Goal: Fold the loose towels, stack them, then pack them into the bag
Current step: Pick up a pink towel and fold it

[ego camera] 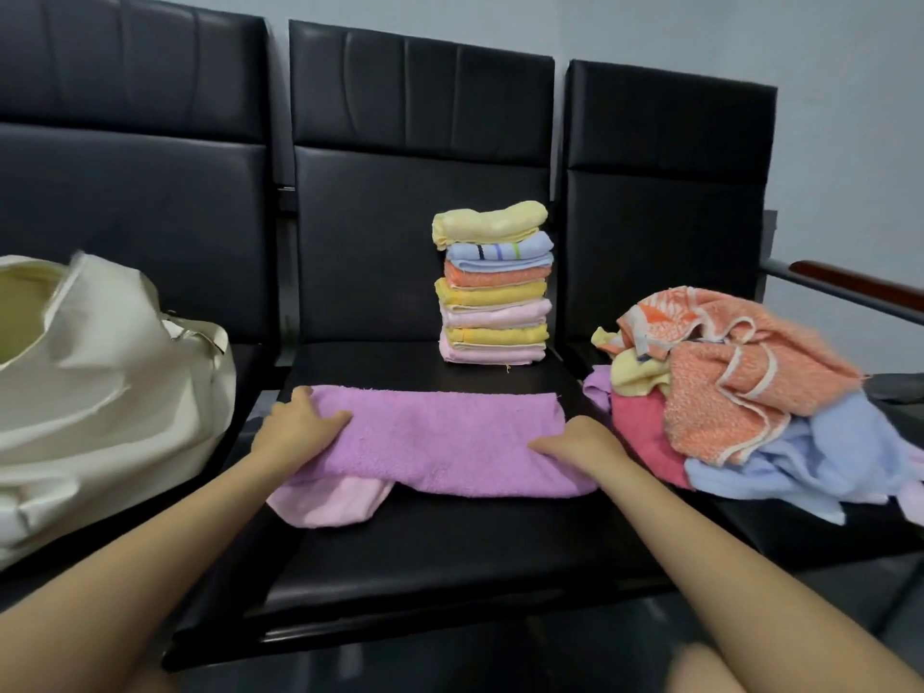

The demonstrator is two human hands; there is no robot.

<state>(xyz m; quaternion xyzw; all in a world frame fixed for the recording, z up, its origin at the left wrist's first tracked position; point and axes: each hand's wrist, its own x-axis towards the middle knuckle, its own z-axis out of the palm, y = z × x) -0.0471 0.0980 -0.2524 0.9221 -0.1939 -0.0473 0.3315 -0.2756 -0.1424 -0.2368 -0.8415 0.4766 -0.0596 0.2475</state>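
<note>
Your left hand (pixel 300 427) and right hand (pixel 580 442), well apart, each grip an end of the fuzzy purple terry towel (pixel 440 442) (folded lengthwise into a long band), lying across the black padded seat (pixel 425 557).

Both hands, left (pixel 300 425) and right (pixel 575 442), reach forward, fingers curled and gripping.

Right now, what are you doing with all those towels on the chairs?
A person is folding a purple towel on the middle seat. The left hand and right hand grip its two ends. Behind it stands a stack of folded towels. A loose pile waits on the right seat, and the cream bag sits on the left.
</note>
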